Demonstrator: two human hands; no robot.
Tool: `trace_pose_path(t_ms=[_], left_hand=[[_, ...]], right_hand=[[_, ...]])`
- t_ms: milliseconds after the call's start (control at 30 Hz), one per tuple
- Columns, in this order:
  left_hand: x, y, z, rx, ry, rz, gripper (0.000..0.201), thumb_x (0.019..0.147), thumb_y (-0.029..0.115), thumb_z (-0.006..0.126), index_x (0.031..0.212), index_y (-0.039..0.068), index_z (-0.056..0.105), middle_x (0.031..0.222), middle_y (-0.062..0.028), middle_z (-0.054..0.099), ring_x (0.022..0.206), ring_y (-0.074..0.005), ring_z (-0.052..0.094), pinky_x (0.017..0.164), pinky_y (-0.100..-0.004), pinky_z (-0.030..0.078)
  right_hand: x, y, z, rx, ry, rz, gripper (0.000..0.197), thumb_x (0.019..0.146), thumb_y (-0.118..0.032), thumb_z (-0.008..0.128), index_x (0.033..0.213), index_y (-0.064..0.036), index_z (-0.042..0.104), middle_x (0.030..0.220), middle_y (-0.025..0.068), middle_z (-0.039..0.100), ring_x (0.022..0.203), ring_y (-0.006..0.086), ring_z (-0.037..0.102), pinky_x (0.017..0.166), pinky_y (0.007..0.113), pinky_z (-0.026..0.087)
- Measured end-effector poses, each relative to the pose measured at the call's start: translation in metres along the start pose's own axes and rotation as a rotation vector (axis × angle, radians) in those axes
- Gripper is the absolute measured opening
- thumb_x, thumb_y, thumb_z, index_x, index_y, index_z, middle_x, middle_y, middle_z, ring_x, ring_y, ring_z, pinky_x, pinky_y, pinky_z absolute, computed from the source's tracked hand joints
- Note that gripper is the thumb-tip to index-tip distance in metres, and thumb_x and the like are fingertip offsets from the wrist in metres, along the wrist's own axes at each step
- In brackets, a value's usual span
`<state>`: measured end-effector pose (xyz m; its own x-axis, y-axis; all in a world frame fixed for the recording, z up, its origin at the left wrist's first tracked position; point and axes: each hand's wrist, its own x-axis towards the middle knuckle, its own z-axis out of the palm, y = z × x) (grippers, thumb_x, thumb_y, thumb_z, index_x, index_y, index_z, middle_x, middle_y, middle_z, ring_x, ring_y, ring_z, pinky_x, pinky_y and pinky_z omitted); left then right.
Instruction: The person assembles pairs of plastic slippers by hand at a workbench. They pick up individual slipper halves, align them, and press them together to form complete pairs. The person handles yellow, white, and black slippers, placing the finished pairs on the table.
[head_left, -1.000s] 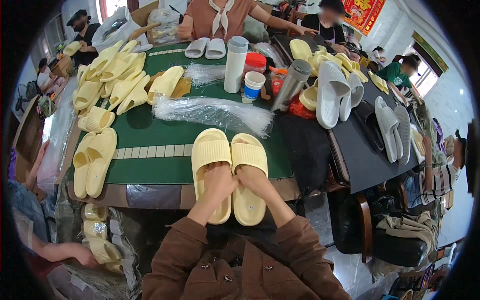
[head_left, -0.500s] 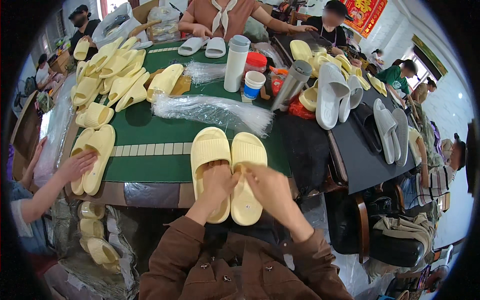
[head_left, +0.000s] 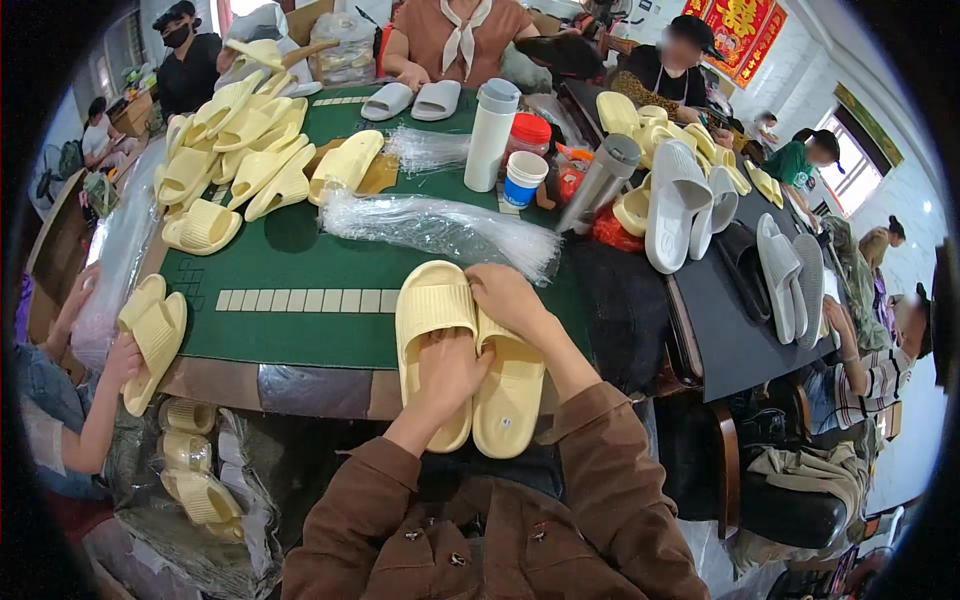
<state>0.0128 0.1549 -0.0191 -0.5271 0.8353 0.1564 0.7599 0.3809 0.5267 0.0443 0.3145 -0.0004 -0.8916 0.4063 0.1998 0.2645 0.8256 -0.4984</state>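
Observation:
A pair of pale yellow slide slippers lies side by side at the table's near edge, toes pointing away from me. My left hand (head_left: 450, 372) has its fingers tucked under the strap of the left slipper (head_left: 437, 290), its thumb at the inner edge of the right slipper (head_left: 508, 400). Those fingertips are hidden inside. My right hand (head_left: 508, 300) is closed over the toe and strap of the right slipper, covering much of its front.
A clear bag of thin plastic strips (head_left: 440, 232) lies beyond the slippers, near a white bottle (head_left: 492, 135), a paper cup (head_left: 524, 180) and a grey tumbler (head_left: 602, 180). Yellow slippers (head_left: 255, 130) are heaped at far left. At left, a co-worker's hand (head_left: 122, 360) holds another pair.
My right hand has moved from the right slipper's strap opening up to its toe. My left hand stays in the left slipper. The co-worker at left has lifted and tilted their pair.

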Motion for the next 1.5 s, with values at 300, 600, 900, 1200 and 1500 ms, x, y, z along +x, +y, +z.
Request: trace_pose_path(t_ms=[300, 600, 900, 1200, 1500], left_hand=[[0.001, 0.001, -0.006, -0.088, -0.127, -0.050, 0.052, 0.083, 0.039, 0.063, 0.101, -0.010, 0.060, 0.104, -0.0305, 0.061, 0.089, -0.0428, 0.063, 0.081, -0.0500, 0.049], [-0.027, 0.024, -0.075, 0.025, -0.022, 0.143, 0.031, 0.083, 0.028, 0.069, 0.094, 0.000, 0.060, 0.091, -0.0198, 0.063, 0.083, -0.0321, 0.063, 0.067, -0.0413, 0.051], [0.069, -0.013, -0.041, -0.197, 0.432, 0.329, 0.015, 0.086, 0.008, 0.061, 0.098, 0.000, 0.059, 0.073, -0.0154, 0.062, 0.073, -0.0347, 0.063, 0.067, -0.0399, 0.050], [0.071, -0.022, -0.032, -0.648, 0.193, 0.111, 0.010, 0.090, 0.005, 0.060, 0.093, -0.004, 0.063, 0.076, -0.0101, 0.066, 0.068, -0.0137, 0.063, 0.065, -0.0286, 0.049], [0.070, -0.024, -0.029, -0.647, 0.192, 0.087, 0.010, 0.090, 0.006, 0.060, 0.094, -0.003, 0.064, 0.076, -0.0080, 0.066, 0.070, -0.0123, 0.064, 0.065, -0.0273, 0.049]], right_hand=[[-0.008, -0.009, -0.008, 0.246, 0.116, 0.038, 0.016, 0.086, -0.009, 0.057, 0.094, 0.0020, 0.066, 0.088, 0.0190, 0.068, 0.087, 0.0337, 0.065, 0.078, 0.040, 0.051], [-0.014, -0.004, -0.009, 0.513, 0.283, 0.134, 0.012, 0.087, -0.005, 0.057, 0.095, 0.0024, 0.064, 0.083, 0.0150, 0.065, 0.078, 0.0254, 0.064, 0.072, 0.034, 0.050], [-0.014, -0.014, 0.001, 0.517, 0.400, -0.104, 0.011, 0.086, 0.003, 0.059, 0.097, 0.0022, 0.063, 0.091, 0.0149, 0.065, 0.082, 0.0262, 0.065, 0.074, 0.033, 0.052], [-0.020, -0.012, -0.003, 0.706, 0.397, 0.064, 0.032, 0.087, -0.002, 0.064, 0.117, -0.0009, 0.053, 0.084, 0.0091, 0.068, 0.080, 0.0152, 0.066, 0.074, 0.029, 0.053], [-0.020, -0.010, -0.002, 0.721, 0.369, 0.048, 0.027, 0.087, -0.002, 0.062, 0.114, -0.0007, 0.059, 0.085, 0.0073, 0.067, 0.081, 0.0121, 0.065, 0.074, 0.027, 0.052]])
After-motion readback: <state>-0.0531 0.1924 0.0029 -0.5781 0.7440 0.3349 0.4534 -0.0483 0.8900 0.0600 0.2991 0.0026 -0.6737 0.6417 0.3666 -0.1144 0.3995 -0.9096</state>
